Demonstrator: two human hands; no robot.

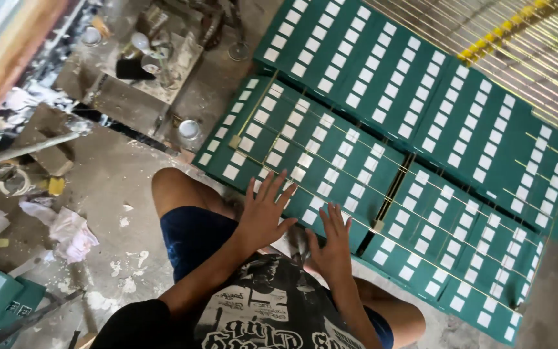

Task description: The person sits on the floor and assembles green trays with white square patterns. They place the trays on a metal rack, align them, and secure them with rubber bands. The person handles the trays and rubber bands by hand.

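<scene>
Fingers of left hand point(263, 216) and right hand point(332, 242) splayed flat, gripping nothing, palms pressing near edge of green panel point(330, 161) with white rectangles under thin rods point(382, 194); judged stiff, light; hold by edges; another panel point(434, 97) beyond fingertips.

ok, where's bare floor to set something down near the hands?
Bare concrete floor lies between the person's knee and the crumpled rag, and a strip at far right beside the green boards. Crowded: the upper left with jars and debris, and the boards under the left hand and right hand.
</scene>
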